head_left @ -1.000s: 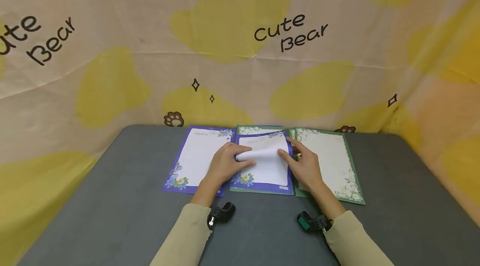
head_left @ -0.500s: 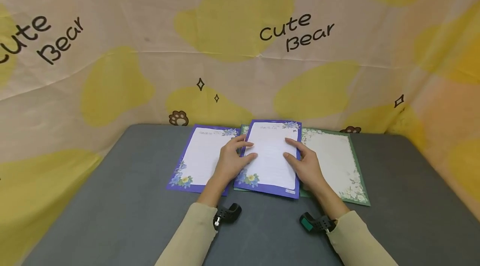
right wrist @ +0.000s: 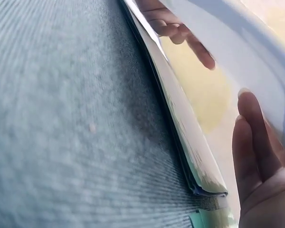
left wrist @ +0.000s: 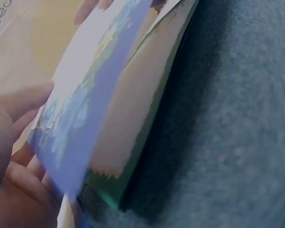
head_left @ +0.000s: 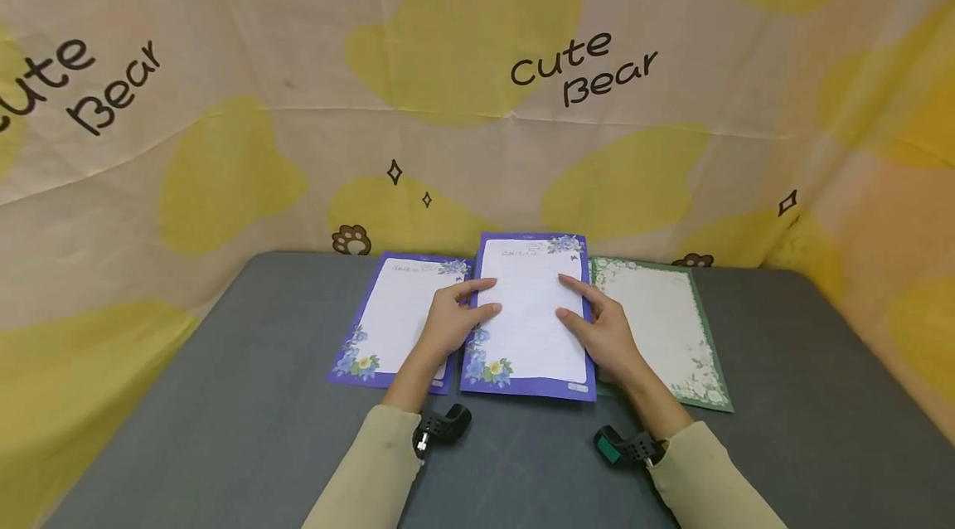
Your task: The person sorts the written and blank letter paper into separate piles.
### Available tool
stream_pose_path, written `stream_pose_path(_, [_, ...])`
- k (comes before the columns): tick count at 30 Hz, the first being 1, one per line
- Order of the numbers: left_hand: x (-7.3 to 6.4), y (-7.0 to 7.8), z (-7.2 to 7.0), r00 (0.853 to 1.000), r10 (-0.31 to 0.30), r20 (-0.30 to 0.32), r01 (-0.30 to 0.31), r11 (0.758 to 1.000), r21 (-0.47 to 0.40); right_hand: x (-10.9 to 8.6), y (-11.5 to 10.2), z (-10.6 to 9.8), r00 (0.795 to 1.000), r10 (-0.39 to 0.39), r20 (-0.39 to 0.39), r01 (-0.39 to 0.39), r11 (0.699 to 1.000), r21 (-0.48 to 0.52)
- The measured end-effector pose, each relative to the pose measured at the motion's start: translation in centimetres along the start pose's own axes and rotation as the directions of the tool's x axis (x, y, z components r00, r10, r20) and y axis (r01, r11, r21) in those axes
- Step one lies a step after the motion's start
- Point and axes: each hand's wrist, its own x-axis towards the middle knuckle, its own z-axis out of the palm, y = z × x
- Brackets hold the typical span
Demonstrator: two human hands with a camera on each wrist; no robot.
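Observation:
A letter paper sheet (head_left: 530, 322) with a purple border and blue flowers is held up in the middle of the head view. My left hand (head_left: 451, 322) grips its left edge, and my right hand (head_left: 608, 330) grips the right edge. In the left wrist view, the left thumb (left wrist: 35, 97) lies on the printed face while other fingers are behind the sheet. From the right wrist, the sheet's pale underside (right wrist: 242, 52) shows, with right-hand fingers (right wrist: 251, 123) beneath it. A green-bordered stack of paper (left wrist: 128, 114) lies below, apart from the raised sheet.
Another purple-bordered sheet (head_left: 395, 305) lies on the left, partly under the left forearm. On the right is a green-bordered floral sheet (head_left: 664, 322). The grey tabletop (head_left: 530, 463) meets a patterned cloth backdrop (head_left: 477, 139) behind.
The purple-bordered sheet was bent in the middle with the green one showing behind it; it has flattened and come up nearer. Both hands stay at its sides.

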Motion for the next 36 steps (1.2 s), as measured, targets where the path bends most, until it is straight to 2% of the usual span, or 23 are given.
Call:
stream_pose_path(4, [0.1, 0.3, -0.3, 0.998, 0.033, 0.046, -0.034, 0.999, 0.02, 0.0, -0.1, -0.1, 1.0, 0.001, 0.03, -0.001, 1.0, -0.02])
stream_pose_path(8, [0.1, 0.7, -0.6, 0.995, 0.068, 0.079, -0.07, 0.997, 0.024, 0.0, -0.4, -0.1, 1.0, 0.005, 0.021, -0.004, 0.996, -0.086])
stream_pose_path(13, [0.2, 1.3, -1.2, 0.994, 0.078, 0.071, -0.079, 0.997, 0.013, 0.0, -1.1, 0.2, 0.999, 0.035, 0.007, -0.034, 0.991, -0.132])
stream_pose_path(17, [0.0, 1.9, -2.0, 0.995, 0.077, 0.067, -0.079, 0.996, 0.029, 0.3, -2.0, 0.5, 0.997, 0.073, -0.036, -0.079, 0.973, -0.215])
stream_pose_path(21, [0.1, 2.9, -3.2, 0.991, 0.112, 0.073, -0.118, 0.988, 0.098, 0.7, -3.2, 0.9, 0.992, 0.085, -0.097, -0.109, 0.956, -0.271])
stream_pose_path(24, [0.1, 3.6, -4.6, 0.991, 0.12, 0.06, -0.129, 0.974, 0.184, 1.2, -4.4, 1.4, 0.992, 0.08, -0.094, -0.103, 0.958, -0.266])
stream_pose_path(30, [-0.5, 4.8, -7.6, 0.996, 0.089, 0.011, -0.087, 0.935, 0.343, 2.0, -6.5, 3.2, 0.998, 0.021, -0.053, -0.032, 0.975, -0.22])
stream_pose_path(36, [-1.3, 5.4, -10.1, 0.995, 0.065, -0.074, -0.028, 0.907, 0.42, 2.6, -7.9, 5.9, 1.0, 0.008, -0.026, -0.013, 0.982, -0.188])
